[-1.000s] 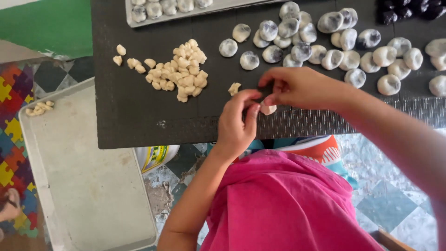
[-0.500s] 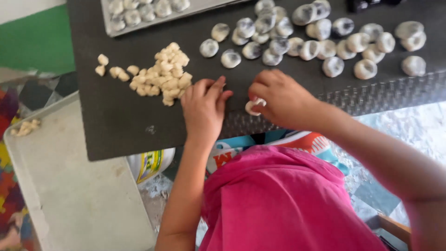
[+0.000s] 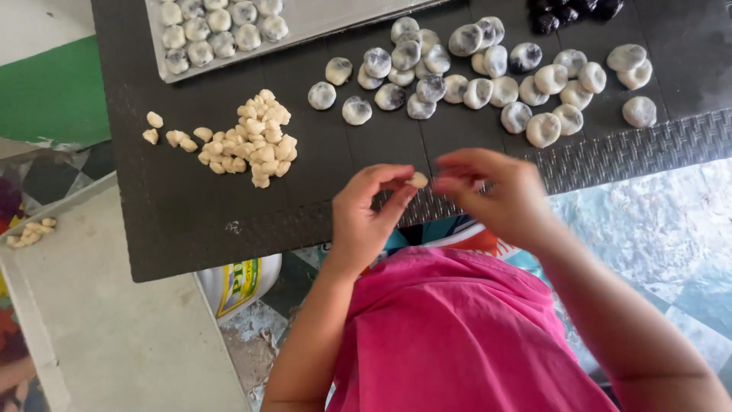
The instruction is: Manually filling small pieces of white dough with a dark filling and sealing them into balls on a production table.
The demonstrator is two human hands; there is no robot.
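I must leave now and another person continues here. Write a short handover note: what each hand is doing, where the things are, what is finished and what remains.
Left hand: pinches one small dough piece at its fingertips, above the near edge of the black mat.
Right hand: fingers curled beside that piece, blurred; whether it holds anything cannot be told.
Things: heap of pale dough pieces on the mat at left; dark-filled wrapped balls loose on the mat at right; more balls on the metal tray at top; dark filling lumps in the top right corner.
Done: many balls wrapped.
Left: the heap is unused.
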